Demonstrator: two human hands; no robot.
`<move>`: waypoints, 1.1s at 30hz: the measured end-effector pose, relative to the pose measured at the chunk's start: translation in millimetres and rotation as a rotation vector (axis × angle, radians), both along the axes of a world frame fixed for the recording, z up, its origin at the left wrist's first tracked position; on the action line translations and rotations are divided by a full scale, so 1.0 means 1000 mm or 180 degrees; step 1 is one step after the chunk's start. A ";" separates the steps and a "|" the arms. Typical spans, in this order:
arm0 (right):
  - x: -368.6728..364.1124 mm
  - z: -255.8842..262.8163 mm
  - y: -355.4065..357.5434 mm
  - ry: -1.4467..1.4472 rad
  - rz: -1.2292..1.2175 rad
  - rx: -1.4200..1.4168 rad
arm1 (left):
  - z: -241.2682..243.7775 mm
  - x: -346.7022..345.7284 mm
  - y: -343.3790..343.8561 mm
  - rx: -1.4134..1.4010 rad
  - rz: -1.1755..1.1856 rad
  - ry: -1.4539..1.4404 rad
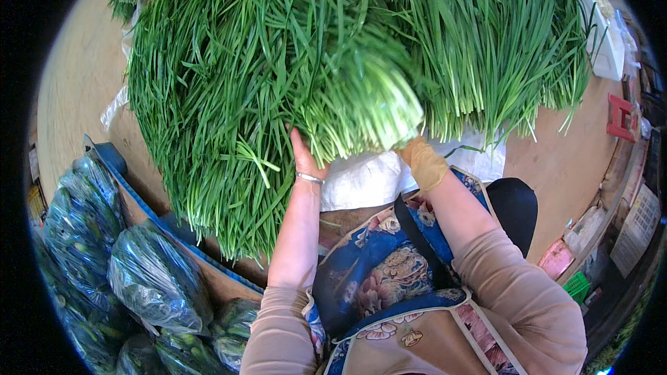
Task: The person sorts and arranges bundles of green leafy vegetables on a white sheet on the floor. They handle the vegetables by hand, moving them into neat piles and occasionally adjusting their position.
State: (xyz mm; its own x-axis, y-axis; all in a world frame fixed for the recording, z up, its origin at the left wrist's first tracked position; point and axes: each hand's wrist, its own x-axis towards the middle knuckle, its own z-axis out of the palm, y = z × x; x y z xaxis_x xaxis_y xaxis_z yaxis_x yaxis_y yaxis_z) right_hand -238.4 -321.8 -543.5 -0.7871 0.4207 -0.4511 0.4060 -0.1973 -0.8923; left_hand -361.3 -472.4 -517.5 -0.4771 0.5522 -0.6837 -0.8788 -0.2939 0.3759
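A bundle of garlic chives [375,99], pale stem ends towards me, lies between my two hands above a white woven sheet [365,179]. My left hand [308,153], bare with a silver bangle at the wrist, is against the lower left side of the bundle; its fingers are hidden under the leaves. My right hand [421,162], in a tan glove, is at the cut ends on the right, its fingers mostly hidden and blurred. Large heaps of chives spread at the left [208,88] and at the right [495,52].
Clear plastic bags of green vegetables [156,276] lie at the lower left, beside a blue-edged rim [151,211]. A white foam box [607,47], a red plastic stool [621,117] and a green basket [577,287] stand along the right. A black rounded object [516,208] is near my right elbow.
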 end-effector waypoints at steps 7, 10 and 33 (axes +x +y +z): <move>-0.009 0.030 0.008 0.0551 -0.0300 -0.1150 | 0.031 -0.026 0.011 -0.0817 -0.1363 0.0424; -0.021 0.046 -0.003 0.0559 -0.0601 -0.1573 | 0.002 -0.031 -0.012 -0.0459 -0.0927 0.0214; 0.060 0.136 -0.097 -0.1280 0.1196 0.0636 | 0.041 0.066 -0.144 -0.1305 -0.2292 -0.0116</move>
State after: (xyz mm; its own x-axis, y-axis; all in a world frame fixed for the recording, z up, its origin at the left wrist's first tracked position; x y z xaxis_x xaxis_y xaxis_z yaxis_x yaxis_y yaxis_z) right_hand -178.1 -419.2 -407.2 -0.6820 0.2536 -0.6860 0.7301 0.1818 -0.6587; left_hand -295.4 -616.5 -476.1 -0.0757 0.4177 -0.9054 -0.8132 0.4996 0.2985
